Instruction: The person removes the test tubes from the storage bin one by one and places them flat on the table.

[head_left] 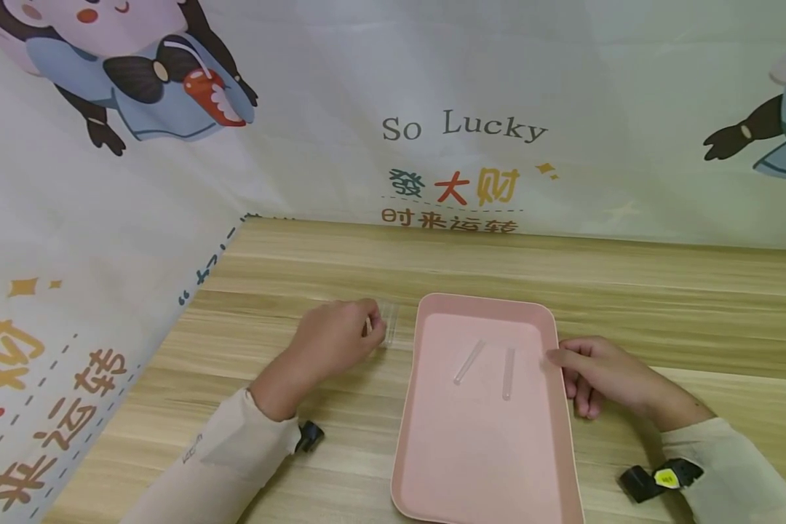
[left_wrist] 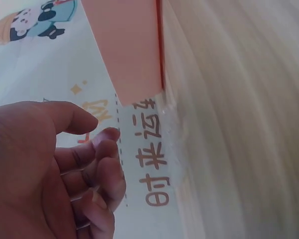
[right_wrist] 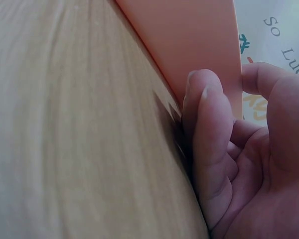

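Note:
A pink tray (head_left: pixel 485 451) lies on the table, with a clear tube (head_left: pixel 469 362) slanting across its floor and another clear tube (head_left: pixel 508 373) beside it. My right hand (head_left: pixel 605 375) pinches the tray's right side, thumb over the rim and fingers against the outer wall; the right wrist view shows these fingers (right_wrist: pixel 212 129) low by the tabletop. Left of the tray, my left hand (head_left: pixel 337 335) hovers close to some clear tubes (head_left: pixel 391 324) on the wood. Its fingers curl loosely, and the left wrist view shows a gap between thumb and fingertips with nothing in it.
The wooden table (head_left: pixel 301 255) meets a printed cloth (head_left: pixel 596 87) at the back and left. Black wrist cameras sit under both sleeves, the right one (head_left: pixel 658 478) beside the tray. The tray's raised rim stands between the hands.

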A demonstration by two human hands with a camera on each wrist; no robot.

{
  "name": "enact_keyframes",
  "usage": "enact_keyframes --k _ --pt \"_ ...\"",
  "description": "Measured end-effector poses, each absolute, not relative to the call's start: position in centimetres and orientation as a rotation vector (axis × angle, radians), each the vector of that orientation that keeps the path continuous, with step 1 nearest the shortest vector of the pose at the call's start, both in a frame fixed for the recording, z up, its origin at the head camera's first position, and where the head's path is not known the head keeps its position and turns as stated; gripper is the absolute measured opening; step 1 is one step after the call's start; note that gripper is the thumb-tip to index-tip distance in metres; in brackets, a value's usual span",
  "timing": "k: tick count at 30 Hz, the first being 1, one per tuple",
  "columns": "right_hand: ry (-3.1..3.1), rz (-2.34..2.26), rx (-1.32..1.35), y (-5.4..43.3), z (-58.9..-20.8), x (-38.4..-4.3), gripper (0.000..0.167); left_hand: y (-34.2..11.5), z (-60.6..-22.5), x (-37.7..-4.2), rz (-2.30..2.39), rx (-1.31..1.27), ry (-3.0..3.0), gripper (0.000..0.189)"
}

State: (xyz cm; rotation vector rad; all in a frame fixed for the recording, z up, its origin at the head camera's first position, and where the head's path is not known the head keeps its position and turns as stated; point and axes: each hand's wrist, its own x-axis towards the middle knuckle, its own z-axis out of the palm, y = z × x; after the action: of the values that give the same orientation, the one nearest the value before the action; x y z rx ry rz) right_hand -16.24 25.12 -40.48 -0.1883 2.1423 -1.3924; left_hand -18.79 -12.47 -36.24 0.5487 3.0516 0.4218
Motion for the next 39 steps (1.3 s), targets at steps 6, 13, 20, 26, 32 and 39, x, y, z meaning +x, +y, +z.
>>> enact_keyframes --k 6,13,20,26,32,39 --pt "2.143 -1.398 -0.187 25.2 -40.3 -16.2 0.038 -11.7 -35.8 -18.2 0.43 0.636 3.081 0.016" --pt "2.144 -1.399 -0.186 25.1 -40.5 -16.2 0.038 -10.0 -35.5 -17.3 0.442 0.769 3.081 0.014" --pt "2.144 -1.41 -0.182 25.2 -40.7 -16.2 0.038 -7.7 -35.5 -16.8 0.426 0.903 3.059 0.015" --pt "2.136 -1.419 -0.192 25.2 -40.6 -16.2 0.038 -6.3 -35.9 -16.6 0.366 0.991 3.045 0.015" --pt "2.138 -1.422 -0.197 25.3 -40.7 -16.3 0.041 -5.5 -36.0 -16.7 0.349 1.047 3.014 0.016" --pt "2.148 -1.417 -0.191 25.3 -40.8 -16.3 0.044 -4.5 -36.0 -17.0 0.356 1.045 2.963 0.015"
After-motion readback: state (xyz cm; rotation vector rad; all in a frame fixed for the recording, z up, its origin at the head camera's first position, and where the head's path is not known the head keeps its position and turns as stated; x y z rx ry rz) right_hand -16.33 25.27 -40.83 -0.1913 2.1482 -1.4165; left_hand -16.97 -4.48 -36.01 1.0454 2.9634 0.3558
